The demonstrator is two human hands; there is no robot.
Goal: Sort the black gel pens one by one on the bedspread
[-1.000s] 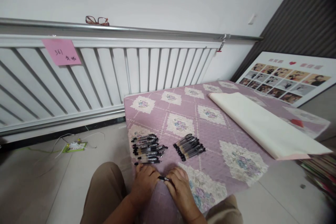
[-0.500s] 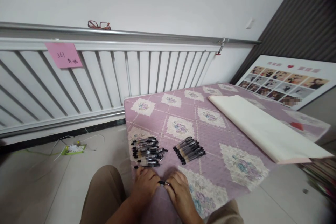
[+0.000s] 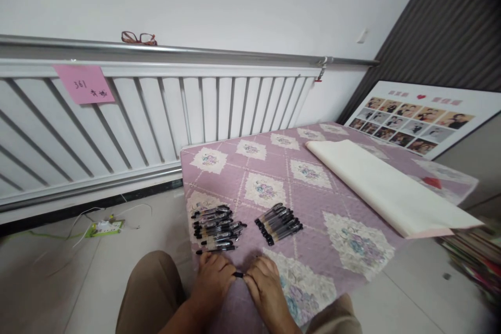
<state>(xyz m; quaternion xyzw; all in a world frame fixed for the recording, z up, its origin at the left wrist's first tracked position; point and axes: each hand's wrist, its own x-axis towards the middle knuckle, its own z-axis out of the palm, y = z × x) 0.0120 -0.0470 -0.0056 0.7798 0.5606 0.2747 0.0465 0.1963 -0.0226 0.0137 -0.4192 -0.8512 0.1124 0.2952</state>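
Observation:
My left hand [image 3: 213,277] and my right hand [image 3: 266,285] rest close together at the near edge of the flowered tablecloth [image 3: 270,135]. Both are closed around a black pen [image 3: 238,274]. Only a short dark stretch of it shows between them; the rest is hidden by the fingers. Just beyond my left hand lies a loose group of black pens [image 3: 215,229], some overlapping, with one close to my fingertips. Past my right hand, a second group of pens [image 3: 279,223] lies slanted in a neat row, dark caps toward the lower left.
A folded cream sheet [image 3: 383,188] lies on the right part of the table. Behind stand a white radiator [image 3: 219,104] with a pink note [image 3: 84,85], and glasses [image 3: 139,38] on the pipe. A photo board [image 3: 426,115] leans at right. A power strip [image 3: 105,227] sits on the floor.
The view has turned slightly, so the scene sits a little further left. My hands are a bit closer together, and less of the pen shows between them.

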